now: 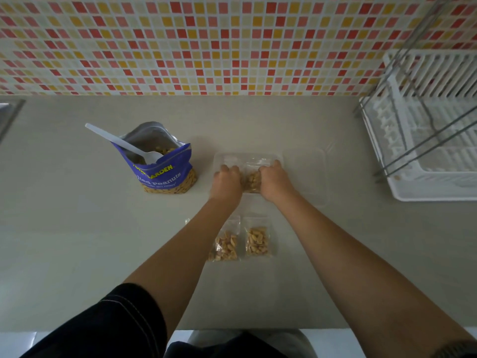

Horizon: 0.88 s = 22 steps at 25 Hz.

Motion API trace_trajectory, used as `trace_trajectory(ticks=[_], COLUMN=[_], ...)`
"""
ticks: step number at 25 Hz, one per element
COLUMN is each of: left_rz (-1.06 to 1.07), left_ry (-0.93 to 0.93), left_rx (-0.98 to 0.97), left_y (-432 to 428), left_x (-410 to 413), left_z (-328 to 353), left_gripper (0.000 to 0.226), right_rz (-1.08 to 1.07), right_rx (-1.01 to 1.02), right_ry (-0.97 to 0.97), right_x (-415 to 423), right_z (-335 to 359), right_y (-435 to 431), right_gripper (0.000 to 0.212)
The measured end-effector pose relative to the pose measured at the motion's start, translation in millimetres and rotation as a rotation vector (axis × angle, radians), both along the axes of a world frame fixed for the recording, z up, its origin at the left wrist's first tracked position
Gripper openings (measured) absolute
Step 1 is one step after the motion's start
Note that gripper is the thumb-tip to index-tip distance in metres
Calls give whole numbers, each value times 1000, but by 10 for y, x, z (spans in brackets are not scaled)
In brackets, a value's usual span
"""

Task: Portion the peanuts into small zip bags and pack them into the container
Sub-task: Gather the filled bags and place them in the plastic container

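Head view: left hand (227, 180) and right hand (274, 180) both closed on one zip bag (251, 181) inside container (248, 159); desk (77, 241) bare leftward.

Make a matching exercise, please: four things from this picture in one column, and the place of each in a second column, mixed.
Things:
1. white plastic spoon
2. two filled zip bags
3. clear lid
4. white dish rack

Places:
A. at the far right of the counter
B. standing in the open peanut bag
C. flat on the counter, just right of the clear container
D. on the counter between the forearms, nearer the person than the container

Pairs: 1-B, 2-D, 3-C, 4-A
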<state>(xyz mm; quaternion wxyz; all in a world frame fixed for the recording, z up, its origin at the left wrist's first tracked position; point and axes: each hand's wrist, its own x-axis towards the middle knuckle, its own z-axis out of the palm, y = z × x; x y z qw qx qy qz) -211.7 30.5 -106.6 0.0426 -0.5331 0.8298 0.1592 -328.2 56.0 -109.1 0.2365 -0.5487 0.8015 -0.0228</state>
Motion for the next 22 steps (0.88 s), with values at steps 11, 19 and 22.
trace_trajectory(ticks=[11,19,22], left_rz=[345,671,715], left_ry=[133,520,662], left_rx=[190,383,364], left_y=[760,1085,1105], left_x=[980,1103,1151], left_z=[34,-61,-97], left_gripper=[42,56,59], right_rz=[-101,-286,-271], right_rx=[-188,-191,-259], right_ry=[-194,-360,-380], right_x=[310,647,699], right_z=[84,-159,-200], right_y=[1168,1456,1482], right_gripper=[40,30,28])
